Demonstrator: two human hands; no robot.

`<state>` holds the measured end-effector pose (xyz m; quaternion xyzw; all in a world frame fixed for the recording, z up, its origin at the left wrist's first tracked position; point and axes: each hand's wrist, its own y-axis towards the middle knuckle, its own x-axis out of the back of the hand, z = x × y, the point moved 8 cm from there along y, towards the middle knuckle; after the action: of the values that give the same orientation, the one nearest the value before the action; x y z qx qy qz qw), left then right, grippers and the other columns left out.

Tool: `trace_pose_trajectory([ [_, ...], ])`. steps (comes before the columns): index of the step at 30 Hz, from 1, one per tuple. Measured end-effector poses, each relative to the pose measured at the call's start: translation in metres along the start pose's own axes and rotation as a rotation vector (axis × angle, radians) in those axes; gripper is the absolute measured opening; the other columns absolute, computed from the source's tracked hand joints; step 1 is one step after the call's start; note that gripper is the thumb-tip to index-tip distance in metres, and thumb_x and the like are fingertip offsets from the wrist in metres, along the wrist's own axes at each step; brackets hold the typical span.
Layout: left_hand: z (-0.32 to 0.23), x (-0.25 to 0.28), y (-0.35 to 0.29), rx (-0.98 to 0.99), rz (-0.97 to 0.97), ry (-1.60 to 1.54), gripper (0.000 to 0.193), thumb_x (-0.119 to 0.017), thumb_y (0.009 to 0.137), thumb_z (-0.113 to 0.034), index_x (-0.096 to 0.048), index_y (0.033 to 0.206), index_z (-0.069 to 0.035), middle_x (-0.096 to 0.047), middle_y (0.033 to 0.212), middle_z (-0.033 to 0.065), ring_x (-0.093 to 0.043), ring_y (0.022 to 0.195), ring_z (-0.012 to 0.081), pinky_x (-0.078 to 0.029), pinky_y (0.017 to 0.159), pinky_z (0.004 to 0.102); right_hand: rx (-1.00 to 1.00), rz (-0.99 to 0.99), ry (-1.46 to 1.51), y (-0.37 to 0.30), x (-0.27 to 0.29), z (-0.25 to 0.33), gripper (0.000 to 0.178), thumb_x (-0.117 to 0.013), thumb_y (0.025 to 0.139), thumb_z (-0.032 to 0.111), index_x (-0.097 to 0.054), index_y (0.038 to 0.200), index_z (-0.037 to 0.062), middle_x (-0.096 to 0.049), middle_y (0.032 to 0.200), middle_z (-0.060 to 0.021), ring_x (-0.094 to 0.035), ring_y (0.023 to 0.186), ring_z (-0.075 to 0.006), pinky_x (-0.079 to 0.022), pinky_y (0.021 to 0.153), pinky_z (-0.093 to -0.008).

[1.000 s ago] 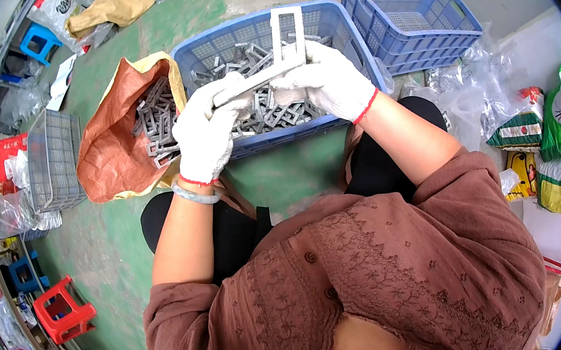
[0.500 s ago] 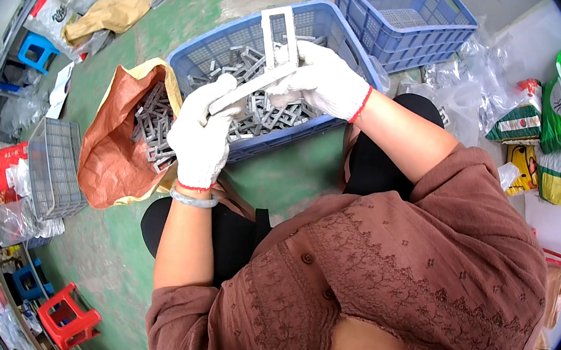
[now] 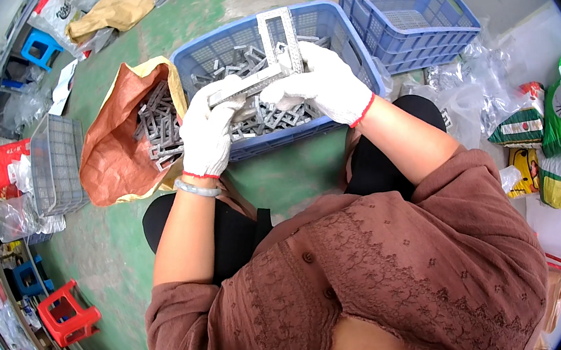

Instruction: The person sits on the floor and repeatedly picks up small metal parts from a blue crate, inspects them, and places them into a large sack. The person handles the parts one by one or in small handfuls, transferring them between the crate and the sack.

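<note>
Both my hands wear white knit gloves with red cuffs and are held over a blue plastic crate (image 3: 289, 133). My left hand (image 3: 209, 124) is closed on a grey metal frame (image 3: 247, 84) seen nearly edge-on, like a bar. My right hand (image 3: 329, 87) grips a rectangular grey metal frame (image 3: 290, 32) that stands upright with its opening showing. The two frames touch or overlap near my right fingers; whether they are joined I cannot tell. Many similar grey frames (image 3: 247, 59) lie jumbled in the crate below.
Left of the crate stands an open orange-lined sack (image 3: 115, 154) with more grey frames. Another blue crate (image 3: 412, 41) stands at the back right, beside clear plastic bags (image 3: 468, 90). A grey crate (image 3: 56, 165) and a red stool (image 3: 68, 312) are at the left.
The frame in my left hand has turned slightly, showing more of its side, and my left hand has shifted a little to the right. My right hand keeps its frame upright.
</note>
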<state>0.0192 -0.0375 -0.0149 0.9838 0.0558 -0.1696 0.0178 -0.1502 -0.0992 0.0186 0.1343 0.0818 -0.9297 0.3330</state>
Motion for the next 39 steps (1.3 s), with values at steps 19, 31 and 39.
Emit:
trace_pose_trajectory([
  [19,0.022,0.0,0.009,0.033,-0.022,-0.192,0.033,-0.068,0.094,-0.011,-0.06,0.125,-0.003,-0.066,0.116,0.0092,-0.066,0.105,0.0202,-0.056,0.089,0.0347,0.206,-0.177,-0.726,-0.022,-0.01,0.037,0.052,-0.089,0.063,0.033,-0.067,0.1,0.0028,-0.064,0.095,-0.0143,-0.063,0.091,-0.0303,-0.049,0.081,-0.0392],
  [31,0.038,-0.015,0.009,0.161,0.09,-0.389,0.034,-0.065,0.095,-0.008,-0.057,0.127,0.0,-0.065,0.116,0.0144,-0.066,0.106,0.0251,-0.056,0.092,0.0367,0.279,-0.22,-0.836,-0.025,-0.01,0.03,0.053,-0.086,0.066,0.035,-0.064,0.101,0.0017,-0.06,0.093,-0.0156,-0.061,0.086,-0.0315,-0.05,0.078,-0.0387],
  [39,0.039,-0.024,0.005,0.201,0.135,-0.405,0.038,-0.066,0.095,-0.01,-0.055,0.128,0.004,-0.065,0.116,0.0155,-0.066,0.104,0.0261,-0.056,0.092,0.0376,0.266,-0.213,-0.862,-0.029,-0.014,0.036,0.049,-0.085,0.068,0.036,-0.065,0.095,0.0011,-0.059,0.089,-0.0144,-0.061,0.084,-0.0302,-0.05,0.076,-0.038],
])
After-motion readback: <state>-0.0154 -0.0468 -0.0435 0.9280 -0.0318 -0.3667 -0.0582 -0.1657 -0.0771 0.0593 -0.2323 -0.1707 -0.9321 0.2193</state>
